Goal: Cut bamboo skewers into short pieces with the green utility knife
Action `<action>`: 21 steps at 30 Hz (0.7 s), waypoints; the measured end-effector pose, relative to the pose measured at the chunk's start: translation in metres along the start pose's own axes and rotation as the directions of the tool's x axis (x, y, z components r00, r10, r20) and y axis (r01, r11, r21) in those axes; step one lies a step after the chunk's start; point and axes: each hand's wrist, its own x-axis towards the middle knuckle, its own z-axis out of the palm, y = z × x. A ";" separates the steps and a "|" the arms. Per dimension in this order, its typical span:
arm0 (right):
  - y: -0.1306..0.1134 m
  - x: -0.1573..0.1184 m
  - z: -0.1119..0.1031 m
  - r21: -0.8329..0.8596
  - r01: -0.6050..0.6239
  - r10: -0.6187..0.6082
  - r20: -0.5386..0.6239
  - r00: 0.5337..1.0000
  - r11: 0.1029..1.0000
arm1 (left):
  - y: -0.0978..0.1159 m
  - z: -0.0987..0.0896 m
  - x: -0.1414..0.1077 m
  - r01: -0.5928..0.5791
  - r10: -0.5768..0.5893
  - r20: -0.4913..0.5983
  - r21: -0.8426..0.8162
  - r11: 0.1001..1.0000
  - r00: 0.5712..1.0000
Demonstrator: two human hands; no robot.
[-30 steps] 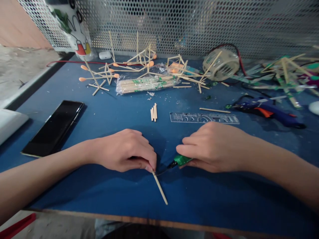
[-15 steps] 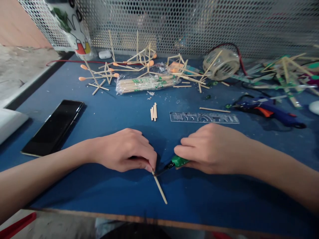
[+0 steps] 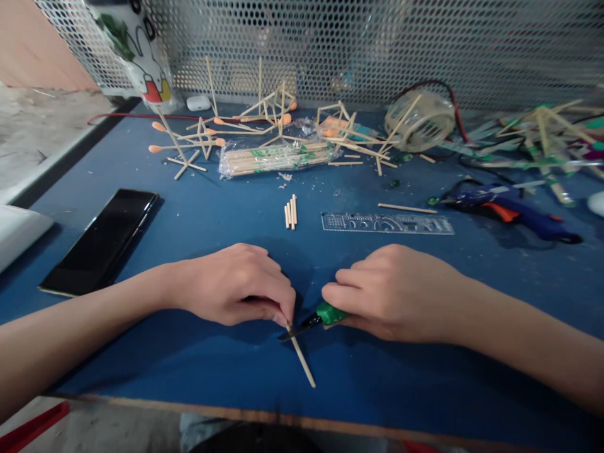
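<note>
My left hand (image 3: pixel 245 283) pinches the upper end of a thin wooden stick (image 3: pixel 302 362), whose free part points down toward the front edge of the blue table (image 3: pixel 189 371). Wrapped in the fingers of my right hand (image 3: pixel 391 292) is a knife with a green handle (image 3: pixel 330 313). Its dark blade lies across the stick, just below my left fingertips. Several short cut sticks (image 3: pixel 290 212) lie side by side beyond my hands. A clear ruler (image 3: pixel 387 223) rests behind my right hand, with one longer stick (image 3: pixel 407 208) along its far edge.
At the left lies a black phone (image 3: pixel 101 242). Bagged sticks (image 3: pixel 278 157) and joined stick pieces (image 3: pixel 189 165) stand near the mesh panel (image 3: pixel 302 56). A blue glue gun (image 3: pixel 514 211) and a clear tape roll (image 3: pixel 419 121) are at the right.
My right hand has shifted slightly left and toward me, and the knife blade now reaches farther across the stick. My left hand has hardly moved.
</note>
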 end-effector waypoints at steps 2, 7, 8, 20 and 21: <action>0.001 -0.001 0.000 0.011 0.006 -0.006 0.009 1.000 1.000 | 0.000 0.000 0.000 0.003 -0.003 0.004 0.005 1.000 1.000; 0.010 -0.003 -0.001 0.037 0.035 -0.038 0.070 0.997 0.999 | 0.001 0.000 0.000 0.009 -0.009 0.010 0.000 1.000 1.000; 0.009 -0.002 0.000 0.034 0.034 -0.036 0.069 0.997 0.999 | 0.001 0.000 0.000 0.007 -0.007 0.010 -0.002 1.000 1.000; 0.002 0.000 -0.003 0.003 0.002 -0.002 0.064 0.998 1.000 | 0.000 0.001 -0.001 -0.006 0.006 0.002 0.010 1.000 1.000; 0.000 0.001 -0.003 0.001 -0.027 0.026 0.092 0.995 1.000 | 0.000 0.001 -0.001 -0.007 0.007 0.002 0.013 1.000 1.000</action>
